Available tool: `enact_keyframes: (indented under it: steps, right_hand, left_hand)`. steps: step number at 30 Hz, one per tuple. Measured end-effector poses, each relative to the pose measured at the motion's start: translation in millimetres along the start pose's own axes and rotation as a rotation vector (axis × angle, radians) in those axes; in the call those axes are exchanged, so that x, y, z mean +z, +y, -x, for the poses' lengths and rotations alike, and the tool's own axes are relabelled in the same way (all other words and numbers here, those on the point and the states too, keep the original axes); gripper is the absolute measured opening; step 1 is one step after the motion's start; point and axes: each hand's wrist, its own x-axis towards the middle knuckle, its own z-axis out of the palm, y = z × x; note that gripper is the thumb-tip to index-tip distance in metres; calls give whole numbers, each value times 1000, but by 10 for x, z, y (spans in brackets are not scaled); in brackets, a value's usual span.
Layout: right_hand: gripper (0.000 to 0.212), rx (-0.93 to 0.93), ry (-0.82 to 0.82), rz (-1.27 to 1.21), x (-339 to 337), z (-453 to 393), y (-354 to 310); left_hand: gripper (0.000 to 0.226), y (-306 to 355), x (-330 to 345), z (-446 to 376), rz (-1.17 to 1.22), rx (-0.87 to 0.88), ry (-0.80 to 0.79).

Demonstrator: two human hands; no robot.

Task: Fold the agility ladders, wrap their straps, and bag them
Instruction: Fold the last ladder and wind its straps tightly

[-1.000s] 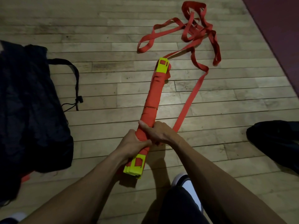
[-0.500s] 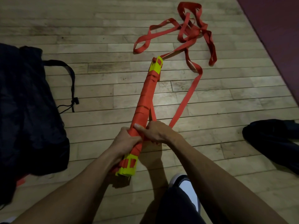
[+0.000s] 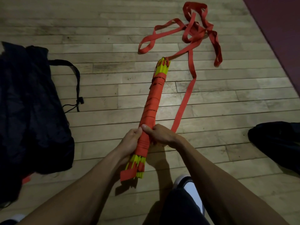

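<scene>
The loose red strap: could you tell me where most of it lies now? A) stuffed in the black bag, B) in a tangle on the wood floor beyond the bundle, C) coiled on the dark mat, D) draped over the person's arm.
B: the loose red strap lies tangled on the wood floor past the bundle's far end.

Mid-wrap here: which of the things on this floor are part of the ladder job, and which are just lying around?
Part of the job:
- folded ladder bundle, gripped by left hand and right hand
- loose red strap, still unwrapped
- black drawstring bag, at left

Lying about:
- dark item at right, unclear what
- maroon mat
</scene>
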Motion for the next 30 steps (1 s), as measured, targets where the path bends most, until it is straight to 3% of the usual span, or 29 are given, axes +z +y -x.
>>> enact_keyframes:
  steps: [3,7,9,12,16,20,21,26,30]
  right_hand:
    - [54,-1,-8,64,0,8,8]
    - [65,23,57,286,-52,11,-8]
    - [66,40,63,282,-74,6,-33]
    - [54,13,17,159,-6,3,-58]
    - [42,25,48,56,-5,22,34]
    - [38,36,1,-125,-89,99,90]
    - [40,27,0,-135,-96,107,90]
    - [57,6,60,20,-85,74,-21]
    - [58,23,85,134,-25,65,-70]
  left_hand:
    - [33,45,-139,1,-47,-66,-163]
    - [32,-44,-241,-60,-23,-61,-1]
    - [53,-56,-219,-53,-303,-33,66]
    - [59,-53,-105,0,-672,68,108]
    - [39,-38,-20,25,-452,122,18]
    - [36,-74,-71,40,241,-154,-197]
    - [36,-56,-94,48,312,-186,-224]
    - [32,-17,-40,-4,176,-65,-39]
    - [28,-20,110,-9,-207,21,202]
